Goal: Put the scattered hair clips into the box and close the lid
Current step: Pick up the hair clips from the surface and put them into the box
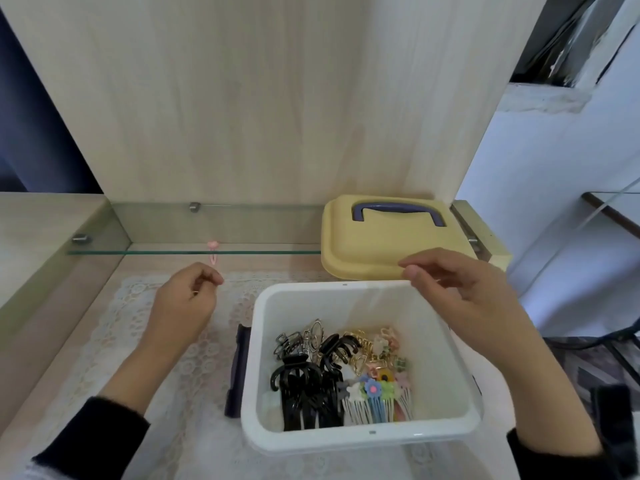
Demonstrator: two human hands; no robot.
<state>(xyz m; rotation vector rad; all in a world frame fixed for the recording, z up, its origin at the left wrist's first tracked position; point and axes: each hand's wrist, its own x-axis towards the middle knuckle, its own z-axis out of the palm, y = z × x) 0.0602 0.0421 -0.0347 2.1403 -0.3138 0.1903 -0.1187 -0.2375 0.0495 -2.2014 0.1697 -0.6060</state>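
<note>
The white box (258, 344) stands open on a lace mat, with several black, metal and coloured hair clips (341, 375) lying in its bottom. Its yellow lid (391, 247), which has a purple handle, lies behind it on the right end of a glass shelf. A pink heart hair clip (213, 252) lies at the shelf's front edge. Just below that clip hovers my left hand (185, 301), fingers loosely curled and holding nothing I can see. My right hand (460, 289) hangs over the box's back right corner, fingers relaxed, fingertips close to the lid's front edge.
The glass shelf (156, 251) spans the back of the table on metal pegs. A wooden panel rises behind it and a raised wooden ledge (41, 230) flanks the left. A purple latch (238, 368) hangs on the box's left side. A dark object (613, 407) sits at the right edge.
</note>
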